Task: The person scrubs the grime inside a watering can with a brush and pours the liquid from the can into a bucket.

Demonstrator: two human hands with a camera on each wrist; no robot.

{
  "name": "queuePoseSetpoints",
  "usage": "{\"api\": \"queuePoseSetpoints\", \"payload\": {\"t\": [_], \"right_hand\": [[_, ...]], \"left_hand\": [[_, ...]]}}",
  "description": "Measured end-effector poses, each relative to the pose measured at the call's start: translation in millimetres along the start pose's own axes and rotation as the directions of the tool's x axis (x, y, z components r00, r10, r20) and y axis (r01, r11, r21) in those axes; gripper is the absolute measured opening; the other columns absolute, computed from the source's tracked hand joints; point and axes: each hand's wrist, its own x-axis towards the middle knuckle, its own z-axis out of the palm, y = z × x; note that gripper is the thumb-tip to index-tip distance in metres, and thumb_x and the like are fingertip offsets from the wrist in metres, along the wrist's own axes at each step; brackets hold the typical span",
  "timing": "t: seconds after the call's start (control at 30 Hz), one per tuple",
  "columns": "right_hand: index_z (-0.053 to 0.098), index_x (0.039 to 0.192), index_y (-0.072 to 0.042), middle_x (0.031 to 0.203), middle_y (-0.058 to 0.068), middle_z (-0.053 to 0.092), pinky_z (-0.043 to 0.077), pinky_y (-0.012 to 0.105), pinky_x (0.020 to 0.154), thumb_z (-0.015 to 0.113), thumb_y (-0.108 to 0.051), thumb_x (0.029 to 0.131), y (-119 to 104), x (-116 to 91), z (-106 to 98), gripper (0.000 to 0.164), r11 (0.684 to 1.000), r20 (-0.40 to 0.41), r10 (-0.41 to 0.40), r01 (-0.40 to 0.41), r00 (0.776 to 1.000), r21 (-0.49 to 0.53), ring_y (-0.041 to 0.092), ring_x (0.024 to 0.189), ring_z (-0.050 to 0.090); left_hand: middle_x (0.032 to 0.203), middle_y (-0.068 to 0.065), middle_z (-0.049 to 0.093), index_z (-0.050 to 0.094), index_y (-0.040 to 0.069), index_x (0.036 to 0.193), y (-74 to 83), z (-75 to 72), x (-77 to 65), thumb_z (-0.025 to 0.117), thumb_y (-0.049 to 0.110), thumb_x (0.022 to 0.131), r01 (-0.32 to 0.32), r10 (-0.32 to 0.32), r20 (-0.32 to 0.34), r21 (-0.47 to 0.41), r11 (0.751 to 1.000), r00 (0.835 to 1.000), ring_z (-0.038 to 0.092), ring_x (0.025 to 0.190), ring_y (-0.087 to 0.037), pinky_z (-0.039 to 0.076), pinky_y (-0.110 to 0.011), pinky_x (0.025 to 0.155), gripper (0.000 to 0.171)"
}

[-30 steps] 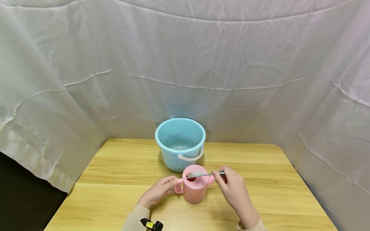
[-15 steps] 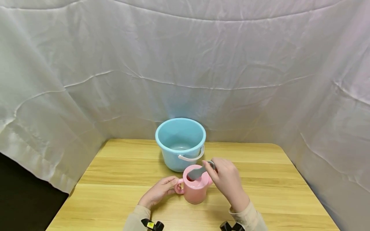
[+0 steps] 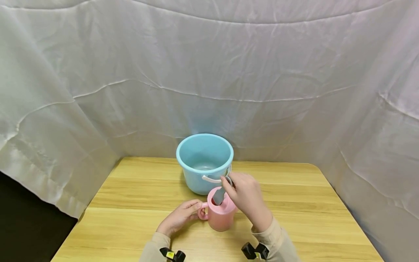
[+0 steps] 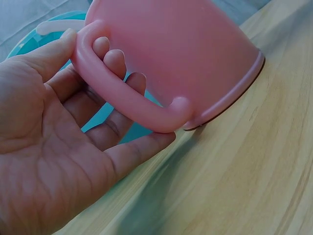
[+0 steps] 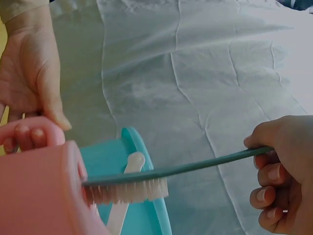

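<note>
A pink watering can (image 3: 220, 221) stands upright on the table, its spout side mostly behind my right hand. My left hand (image 3: 182, 214) holds its looped handle (image 4: 124, 95), thumb at the upper end and fingers passing through the loop. My right hand (image 3: 247, 194) pinches the thin handle of a grey brush (image 5: 195, 167) between thumb and forefinger. In the right wrist view, the brush's white bristles (image 5: 132, 191) face down and lie partly within the can's top opening; the tip is hidden inside.
Just behind the can is a light-blue bucket (image 3: 193, 180) with a white carrying handle (image 3: 211, 179). The wooden table (image 3: 131, 203) ends at grey cloth curtains (image 3: 203, 72) at the back and sides.
The brush, lying flat across the can's top a second ago, has tipped down into the opening. My right hand has moved up and left, turning over. The left hand and can stay put.
</note>
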Motion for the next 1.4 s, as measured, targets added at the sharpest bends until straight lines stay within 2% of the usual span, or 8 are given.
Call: {"api": "queuePoseSetpoints", "payload": {"t": [0.2,0.33,0.47,0.57,0.97,1.1,1.2,1.4], "right_hand": [[0.041,0.059,-0.015,0.053,-0.009,0.027,0.016,0.016,0.048,0.070,-0.015,0.083,-8,9,2,0.038,0.991,0.059,0.120,-0.116,0.991,-0.065,0.005,0.049,0.025],[0.040,0.058,-0.017,0.054,-0.010,0.024,0.013,0.017,0.046,0.067,-0.017,0.086,-14,14,5,0.039,0.973,0.125,0.224,-0.213,0.967,-0.095,0.005,0.048,0.023],[0.041,0.059,-0.016,0.054,-0.009,0.025,0.015,0.018,0.045,0.067,-0.017,0.087,-16,15,13,0.038,0.959,0.176,0.277,-0.261,0.945,-0.108,0.007,0.047,0.024],[0.043,0.059,-0.015,0.052,-0.007,0.028,0.016,0.018,0.044,0.069,-0.017,0.085,-17,11,19,0.038,0.953,0.198,0.297,-0.278,0.934,-0.116,0.007,0.046,0.025],[0.045,0.061,-0.014,0.052,-0.006,0.031,0.019,0.019,0.042,0.074,-0.019,0.082,-17,-4,32,0.036,0.947,0.219,0.317,-0.296,0.923,-0.126,0.009,0.046,0.028],[0.048,0.063,-0.015,0.051,-0.006,0.036,0.021,0.020,0.041,0.073,-0.019,0.082,-17,-8,36,0.032,0.939,0.249,0.342,-0.315,0.906,-0.139,0.010,0.045,0.030],[0.049,0.064,-0.015,0.051,-0.006,0.037,0.022,0.020,0.041,0.073,-0.020,0.083,-17,-13,39,0.031,0.928,0.284,0.371,-0.344,0.884,-0.141,0.009,0.046,0.032],[0.044,0.062,-0.015,0.053,-0.007,0.030,0.019,0.020,0.044,0.073,-0.020,0.083,-17,-26,44,0.036,0.910,0.320,0.415,-0.397,0.852,-0.123,0.009,0.048,0.029]], "left_hand": [[0.093,-0.002,0.058,0.055,0.008,0.087,-1.0,-0.9,1.4,0.044,0.028,0.105,0.016,-0.016,-0.003,0.000,1.000,1.000,0.066,0.097,-0.019,0.054,-0.038,0.097,0.029],[0.094,-0.002,0.060,0.056,0.008,0.090,0.7,-2.1,0.8,0.043,0.026,0.105,0.018,-0.018,-0.002,0.011,1.000,1.000,0.066,0.098,-0.019,0.054,-0.037,0.098,0.027],[0.096,-0.002,0.061,0.057,0.006,0.096,2.3,-1.7,0.5,0.043,0.024,0.105,-0.002,0.002,0.009,0.019,1.000,1.000,0.066,0.097,-0.017,0.053,-0.039,0.099,0.025],[0.096,-0.002,0.061,0.057,0.006,0.097,2.6,-0.9,0.6,0.043,0.025,0.105,-0.001,0.001,0.015,0.014,1.000,1.000,0.066,0.096,-0.017,0.052,-0.041,0.100,0.025],[0.095,-0.004,0.061,0.056,0.005,0.092,3.9,0.0,0.9,0.042,0.026,0.105,0.012,-0.012,-0.006,0.027,1.000,1.000,0.066,0.097,-0.019,0.053,-0.042,0.099,0.028],[0.095,-0.004,0.060,0.055,0.006,0.090,4.3,0.4,0.3,0.042,0.026,0.105,0.013,-0.012,-0.006,0.024,1.000,1.000,0.066,0.097,-0.019,0.053,-0.043,0.099,0.028],[0.095,-0.003,0.060,0.055,0.007,0.090,4.2,0.3,0.1,0.042,0.025,0.105,0.011,-0.011,0.000,0.021,1.000,1.000,0.066,0.098,-0.019,0.053,-0.042,0.099,0.027],[0.095,-0.003,0.060,0.055,0.006,0.090,3.4,-0.5,0.1,0.042,0.025,0.105,0.007,-0.007,0.002,0.022,1.000,1.000,0.066,0.098,-0.019,0.052,-0.043,0.100,0.028]]}}
